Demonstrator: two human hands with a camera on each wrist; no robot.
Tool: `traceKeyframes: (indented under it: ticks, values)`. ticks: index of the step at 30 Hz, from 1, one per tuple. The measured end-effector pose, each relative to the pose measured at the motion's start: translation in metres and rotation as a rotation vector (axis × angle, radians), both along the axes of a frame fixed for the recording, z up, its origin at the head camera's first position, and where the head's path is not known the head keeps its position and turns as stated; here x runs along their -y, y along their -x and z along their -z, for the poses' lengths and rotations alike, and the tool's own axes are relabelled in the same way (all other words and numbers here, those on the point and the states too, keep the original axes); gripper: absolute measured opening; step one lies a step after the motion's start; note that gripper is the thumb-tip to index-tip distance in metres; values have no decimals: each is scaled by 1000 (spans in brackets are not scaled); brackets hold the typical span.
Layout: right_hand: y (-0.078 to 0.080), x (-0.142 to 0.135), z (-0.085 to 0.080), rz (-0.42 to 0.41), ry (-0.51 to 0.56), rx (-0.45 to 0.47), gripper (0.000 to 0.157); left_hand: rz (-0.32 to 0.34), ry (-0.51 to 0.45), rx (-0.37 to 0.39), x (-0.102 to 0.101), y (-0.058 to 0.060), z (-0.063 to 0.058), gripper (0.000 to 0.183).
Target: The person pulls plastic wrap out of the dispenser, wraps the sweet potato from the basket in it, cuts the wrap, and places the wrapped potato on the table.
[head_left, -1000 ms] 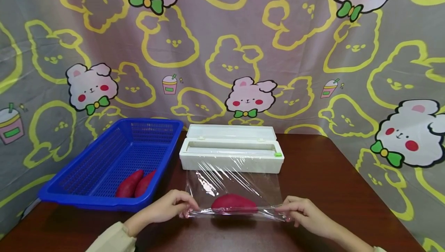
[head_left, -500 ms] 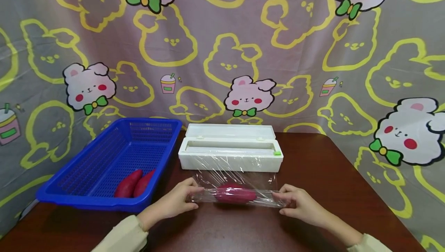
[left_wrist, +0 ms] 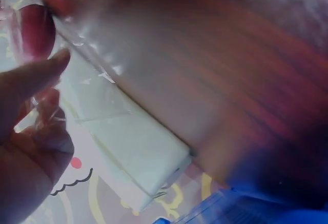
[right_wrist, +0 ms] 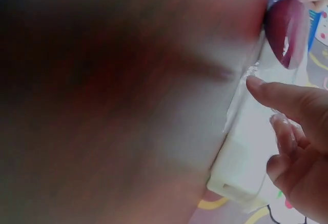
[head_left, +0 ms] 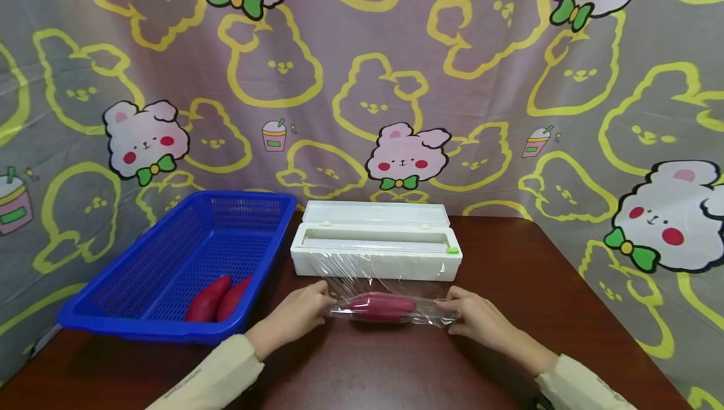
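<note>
A red sweet potato [head_left: 382, 307] lies on the table under clear cling film [head_left: 345, 275], which drapes over it from the white dispenser box [head_left: 376, 264]. My left hand [head_left: 301, 310] pinches the film's left end between thumb and fingers, just left of the sweet potato. On the other side, my right hand [head_left: 475, 317] pinches the right end. The film is drawn across the sweet potato between both hands. In the left wrist view, the thumb [left_wrist: 36, 75] and curled fingers hold crinkled film. The right wrist view shows film at the right thumb and fingers [right_wrist: 284, 131].
A blue plastic basket [head_left: 181, 329] stands at the left, with two red sweet potatoes [head_left: 209, 300] in its near right corner. The box's lid [head_left: 376, 213] is raised at the back. A green slider [head_left: 452, 250] sits at the box's right end. A patterned curtain [head_left: 481, 83] hangs behind.
Both hands have moved away from the body, toward the box, carrying the film's edge. The sweet potato has shifted the same way and is now wrapped over by film.
</note>
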State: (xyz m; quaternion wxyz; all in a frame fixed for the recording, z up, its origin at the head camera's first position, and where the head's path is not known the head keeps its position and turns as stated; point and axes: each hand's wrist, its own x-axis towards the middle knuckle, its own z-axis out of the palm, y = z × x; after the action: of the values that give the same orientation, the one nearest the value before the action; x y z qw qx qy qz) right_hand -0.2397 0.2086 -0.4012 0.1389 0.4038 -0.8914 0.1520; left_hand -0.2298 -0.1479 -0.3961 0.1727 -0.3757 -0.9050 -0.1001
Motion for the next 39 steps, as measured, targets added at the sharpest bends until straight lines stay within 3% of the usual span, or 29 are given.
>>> traceKeyframes:
  ticks: [4,9,12,16,20,23,28,30,34,36,39]
  values:
    - [7,0,0,9,2,-34,32,-22,-62,-87,3,4,2,21]
    - [15,-3,-2,-66,58,-2,19,-4,-113,-27,8,4,2,7]
    - [17,-6,-4,-136,118,72,11,3,-144,54,9,5,1,9]
    - [20,-11,-9,-209,221,207,3,36,-287,234,11,6,-2,10]
    - [20,-14,-14,-217,304,284,4,125,-469,378,12,7,-2,11]
    - [18,-12,-18,-191,342,273,5,156,-574,446,11,7,-2,15]
    - [18,-9,-25,-162,331,206,6,125,-713,533,9,3,-6,22]
    - [19,-10,-27,-182,361,264,6,112,-782,614,8,1,-8,23]
    - [22,-11,-26,-243,483,470,9,59,-915,763,6,1,-8,28]
    - [23,-10,-25,-248,537,538,12,28,-951,788,4,2,-8,30]
    - [24,-8,-26,-222,581,553,17,-17,-984,780,2,5,-8,31]
